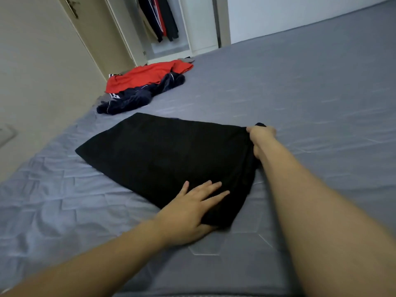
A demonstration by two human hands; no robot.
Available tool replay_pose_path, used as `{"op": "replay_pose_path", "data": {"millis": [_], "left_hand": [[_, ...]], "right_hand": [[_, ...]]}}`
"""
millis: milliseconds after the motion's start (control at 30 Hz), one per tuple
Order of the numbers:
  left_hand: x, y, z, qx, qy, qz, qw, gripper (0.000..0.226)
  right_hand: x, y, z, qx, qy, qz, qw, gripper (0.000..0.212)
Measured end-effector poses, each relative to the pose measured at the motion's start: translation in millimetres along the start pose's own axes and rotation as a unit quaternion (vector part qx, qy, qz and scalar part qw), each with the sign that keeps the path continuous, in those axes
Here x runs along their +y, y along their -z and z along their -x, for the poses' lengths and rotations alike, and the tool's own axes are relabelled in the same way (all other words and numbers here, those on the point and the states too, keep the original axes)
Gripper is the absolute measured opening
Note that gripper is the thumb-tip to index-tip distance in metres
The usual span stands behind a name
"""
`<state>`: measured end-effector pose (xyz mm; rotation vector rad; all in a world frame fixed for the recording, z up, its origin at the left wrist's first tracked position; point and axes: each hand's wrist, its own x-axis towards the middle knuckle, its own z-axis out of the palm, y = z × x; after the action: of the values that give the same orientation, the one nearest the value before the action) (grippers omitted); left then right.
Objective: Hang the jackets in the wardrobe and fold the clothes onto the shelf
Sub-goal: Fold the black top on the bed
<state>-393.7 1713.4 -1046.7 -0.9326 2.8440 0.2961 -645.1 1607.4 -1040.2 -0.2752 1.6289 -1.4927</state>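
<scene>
A black garment point(162, 159) is lying flat on the bed point(310, 86), folded into a rough rectangle and sitting nearer the bed's left edge than its right. The left hand point(190, 209) is resting on the garment's near corner with its fingers straight and spread, the palm pressing the cloth down onto the grey quilted cover. The right hand point(260, 136) is reaching across to the garment's far right corner, its grip curled and pinching a bunch of the black cloth there, so that edge is gathering into folds beneath the wrist. Farther up the bed, close to the left edge and well apart from the black garment, a pile of clothes is waiting: a red piece point(147, 76) is lying on top of a dark navy jacket point(137, 96) with white stripes. Beyond the far end of the bed the wardrobe point(192, 24) is standing open, with dark jackets point(160, 16) hanging inside it. A beige wall point(38, 67) is running along the left side.
</scene>
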Motion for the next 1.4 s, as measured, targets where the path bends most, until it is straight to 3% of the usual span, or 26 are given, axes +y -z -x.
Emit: {"op": "replay_pose_path", "data": {"millis": [67, 100, 167, 267, 367, 467, 567, 667, 800, 867, 967, 1000, 1100, 1200, 1300, 1400], "left_hand": [[2.8, 10.4, -4.2, 0.032, 0.057, 0.159, 0.985, 0.041], [-0.7, 20.2, -4.6, 0.051, 0.095, 0.263, 0.959, 0.028], [-18.0, 42.7, -0.7, 0.086, 0.144, 0.467, 0.868, 0.028], [-56.3, 66.6, 10.3, 0.104, 0.193, 0.695, 0.684, 0.036], [-90.4, 73.2, 18.9, 0.172, 0.229, 0.741, 0.607, 0.031], [-138.7, 83.6, 30.3, 0.243, 0.258, 0.718, 0.599, 0.032], [-197.9, 90.5, 50.6, 0.325, 0.289, 0.642, 0.631, 0.021], [-254.7, 87.4, 67.5, 0.39, 0.309, 0.545, 0.674, 0.008], [-325.3, 76.7, 71.5, 0.404, 0.421, 0.449, 0.677, 0.012], [-348.3, 67.4, 71.2, 0.387, 0.475, 0.412, 0.674, 0.014], [-368.0, 47.0, 69.8, 0.393, 0.494, 0.439, 0.639, 0.015], [-371.0, 39.4, 69.5, 0.391, 0.5, 0.443, 0.633, 0.021], [-371.2, 26.9, 66.7, 0.383, 0.52, 0.395, 0.653, 0.036], [-376.7, 30.5, 65.6, 0.425, 0.499, 0.355, 0.666, 0.036], [-394.4, 27.6, 65.8, 0.421, 0.441, 0.325, 0.723, 0.03], [-410.6, 25.9, 67.9, 0.433, 0.437, 0.405, 0.676, 0.022]], "right_hand": [[-6.1, -0.9, 4.8, 0.007, -0.016, 0.002, 1.0, 0.059], [-9.8, -0.5, 8.0, -0.016, -0.029, 0.0, 0.999, 0.046], [-24.5, -0.8, 23.3, -0.079, -0.049, -0.026, 0.995, 0.01], [-52.0, -16.9, 42.0, -0.116, -0.04, -0.087, 0.989, 0.018], [-78.2, -68.3, 61.6, -0.15, 0.006, -0.097, 0.984, 0.02], [-92.7, -142.7, 71.7, -0.144, 0.038, -0.024, 0.989, 0.009], [-91.8, -219.8, 75.3, -0.114, 0.069, 0.022, 0.991, 0.037], [-83.9, -293.4, 75.7, -0.127, 0.124, 0.078, 0.981, 0.045], [-61.9, -373.8, 59.4, -0.095, 0.21, 0.208, 0.95, 0.054], [-40.2, -397.7, 45.6, -0.085, 0.248, 0.328, 0.908, 0.057], [-1.8, -411.7, 19.7, -0.069, 0.297, 0.572, 0.761, 0.063], [7.9, -413.4, 11.6, -0.067, 0.288, 0.61, 0.735, 0.07], [20.6, -419.9, -8.5, -0.102, 0.227, 0.631, 0.735, 0.087], [10.7, -428.6, -17.3, -0.096, 0.279, 0.634, 0.714, 0.072], [3.6, -438.6, -22.9, -0.106, 0.324, 0.609, 0.716, 0.062], [12.5, -448.2, -26.9, -0.148, 0.32, 0.575, 0.738, 0.062]]}}
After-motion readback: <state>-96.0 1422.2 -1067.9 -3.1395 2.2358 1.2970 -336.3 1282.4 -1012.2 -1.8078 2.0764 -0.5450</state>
